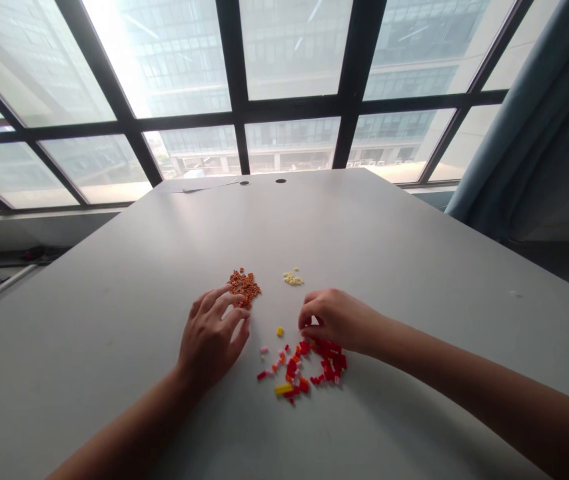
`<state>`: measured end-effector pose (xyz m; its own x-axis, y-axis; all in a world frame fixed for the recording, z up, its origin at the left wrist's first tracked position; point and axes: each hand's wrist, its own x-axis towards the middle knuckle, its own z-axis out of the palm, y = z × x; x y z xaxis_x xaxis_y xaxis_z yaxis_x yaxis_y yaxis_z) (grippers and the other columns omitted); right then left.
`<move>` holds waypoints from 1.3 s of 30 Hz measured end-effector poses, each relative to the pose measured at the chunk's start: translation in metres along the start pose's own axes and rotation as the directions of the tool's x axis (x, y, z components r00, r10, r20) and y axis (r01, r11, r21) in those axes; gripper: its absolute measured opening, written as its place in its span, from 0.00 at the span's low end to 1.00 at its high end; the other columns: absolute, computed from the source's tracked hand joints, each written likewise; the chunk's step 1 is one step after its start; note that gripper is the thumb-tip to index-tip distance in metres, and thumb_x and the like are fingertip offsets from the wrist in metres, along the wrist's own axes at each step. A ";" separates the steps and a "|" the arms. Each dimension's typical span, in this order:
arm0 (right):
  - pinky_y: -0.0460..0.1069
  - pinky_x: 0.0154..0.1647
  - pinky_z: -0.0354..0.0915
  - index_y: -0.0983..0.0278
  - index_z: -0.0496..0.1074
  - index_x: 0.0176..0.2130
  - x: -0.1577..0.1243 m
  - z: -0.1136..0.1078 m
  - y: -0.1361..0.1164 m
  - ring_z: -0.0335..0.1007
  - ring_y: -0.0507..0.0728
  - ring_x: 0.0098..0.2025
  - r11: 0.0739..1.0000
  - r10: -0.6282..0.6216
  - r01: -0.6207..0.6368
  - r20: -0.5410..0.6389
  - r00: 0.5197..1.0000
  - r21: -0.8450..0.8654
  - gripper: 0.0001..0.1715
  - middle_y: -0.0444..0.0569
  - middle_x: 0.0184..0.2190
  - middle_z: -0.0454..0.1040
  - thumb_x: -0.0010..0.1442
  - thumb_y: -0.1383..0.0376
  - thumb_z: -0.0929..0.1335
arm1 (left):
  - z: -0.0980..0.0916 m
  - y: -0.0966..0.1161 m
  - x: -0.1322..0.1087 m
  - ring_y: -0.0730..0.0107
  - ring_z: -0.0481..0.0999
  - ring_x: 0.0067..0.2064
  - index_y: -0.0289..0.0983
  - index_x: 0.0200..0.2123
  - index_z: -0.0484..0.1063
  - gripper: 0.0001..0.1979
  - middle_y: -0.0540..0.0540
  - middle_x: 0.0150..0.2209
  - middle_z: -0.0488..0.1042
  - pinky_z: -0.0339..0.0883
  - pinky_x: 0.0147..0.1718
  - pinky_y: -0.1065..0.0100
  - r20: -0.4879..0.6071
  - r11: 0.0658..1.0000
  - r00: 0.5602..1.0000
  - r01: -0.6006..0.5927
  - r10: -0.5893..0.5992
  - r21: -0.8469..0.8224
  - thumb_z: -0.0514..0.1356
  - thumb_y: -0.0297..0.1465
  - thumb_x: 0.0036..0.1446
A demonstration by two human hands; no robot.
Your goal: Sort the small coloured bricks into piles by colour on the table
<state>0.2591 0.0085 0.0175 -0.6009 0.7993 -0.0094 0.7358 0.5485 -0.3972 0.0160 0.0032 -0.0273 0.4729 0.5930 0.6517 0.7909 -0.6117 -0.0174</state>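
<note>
My left hand (213, 335) rests at the near left side of a pile of small orange-brown pieces (247, 287), its fingers bent but apart, with some fingertips over the pile's edge. My right hand (333, 317) is just above the far edge of a loose heap of mostly red toy bricks (333, 360). Its thumb and fingertips come together in a pinch; whatever may be between them is too small to make out. Mixed into the heap are orange and pink bricks and a longer yellow brick (283, 389). A single small yellow brick (280, 331) lies between my hands.
A little pile of pale yellow pieces (292, 278) lies beyond my right hand. The white table (314, 227) reaches to large dark-framed windows, with two round holes and a thin sheet (199, 189) near its far edge. A blue-grey curtain (519, 133) hangs at the right.
</note>
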 end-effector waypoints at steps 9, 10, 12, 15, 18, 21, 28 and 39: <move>0.46 0.34 0.65 0.67 0.76 0.33 0.022 0.000 0.011 0.71 0.52 0.30 1.000 0.017 -0.015 -0.207 0.978 0.012 0.06 0.50 0.32 0.76 0.56 0.73 0.68 | 0.000 0.000 -0.001 0.54 0.71 0.52 0.40 0.32 0.74 0.05 0.45 0.42 0.77 0.63 0.51 0.52 0.004 1.000 1.000 -0.002 0.002 -0.007 0.58 0.26 0.56; 0.46 0.35 0.65 0.67 0.76 0.34 0.026 0.000 0.015 0.72 0.53 0.31 0.999 0.035 -0.038 -0.252 0.967 -0.007 0.06 0.51 0.33 0.77 0.57 0.73 0.67 | 0.000 0.000 -0.001 0.54 0.71 0.52 0.39 0.32 0.74 0.05 0.45 0.42 0.77 0.63 0.50 0.52 0.002 1.000 1.000 -0.002 0.002 -0.007 0.58 0.26 0.56; 0.48 0.38 0.66 0.67 0.76 0.36 0.032 0.001 0.023 0.73 0.55 0.34 0.998 0.041 -0.056 -0.311 0.950 -0.040 0.08 0.53 0.36 0.77 0.59 0.72 0.66 | 0.000 0.000 -0.001 0.54 0.71 0.52 0.39 0.31 0.74 0.05 0.45 0.42 0.77 0.63 0.50 0.52 0.000 1.000 1.000 -0.001 0.001 -0.010 0.58 0.26 0.56; 0.48 0.39 0.66 0.66 0.77 0.38 0.028 0.001 0.028 0.74 0.55 0.36 0.998 -0.056 0.050 -0.279 0.959 -0.031 0.11 0.53 0.36 0.78 0.61 0.71 0.65 | -0.001 0.000 0.000 0.55 0.71 0.52 0.39 0.31 0.74 0.05 0.45 0.42 0.77 0.63 0.50 0.52 -0.001 1.000 1.000 0.000 0.000 -0.011 0.58 0.26 0.56; 0.45 0.35 0.66 0.64 0.78 0.34 0.011 -0.002 0.023 0.73 0.51 0.30 0.978 -0.178 0.189 -0.129 0.976 0.083 0.08 0.48 0.32 0.78 0.57 0.71 0.68 | -0.001 0.000 0.000 0.54 0.71 0.52 0.39 0.32 0.74 0.05 0.44 0.42 0.77 0.63 0.50 0.52 0.005 1.000 1.000 -0.005 0.005 -0.003 0.58 0.26 0.56; 0.44 0.35 0.64 0.63 0.78 0.31 -0.007 -0.005 0.015 0.72 0.50 0.29 0.965 -0.233 0.230 0.006 0.972 0.126 0.07 0.47 0.31 0.77 0.54 0.72 0.69 | -0.001 0.000 0.001 0.54 0.71 0.52 0.39 0.31 0.74 0.05 0.44 0.42 0.77 0.63 0.50 0.52 0.006 1.000 1.000 -0.006 0.006 0.003 0.58 0.26 0.56; 0.49 0.43 0.60 0.61 0.79 0.29 -0.019 0.000 0.009 0.71 0.51 0.29 0.983 -0.179 0.179 0.020 0.984 -0.029 0.07 0.47 0.33 0.76 0.54 0.71 0.70 | -0.001 0.001 0.001 0.55 0.71 0.52 0.39 0.31 0.74 0.05 0.45 0.42 0.77 0.63 0.51 0.52 -0.008 1.000 1.000 -0.001 0.001 0.001 0.58 0.26 0.55; 0.45 0.35 0.66 0.66 0.76 0.33 0.025 -0.004 0.031 0.73 0.52 0.31 0.987 0.029 0.012 -0.246 0.969 0.163 0.06 0.48 0.30 0.78 0.55 0.73 0.68 | 0.000 -0.001 0.000 0.54 0.71 0.52 0.39 0.31 0.74 0.05 0.45 0.42 0.77 0.63 0.51 0.51 -0.002 1.000 1.000 -0.001 0.001 0.002 0.58 0.26 0.56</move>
<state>0.2684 0.0466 0.0089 -0.4844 0.8504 0.2053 0.6677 0.5110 -0.5414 0.0154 0.0033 -0.0271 0.4733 0.5913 0.6529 0.7911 -0.6113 -0.0199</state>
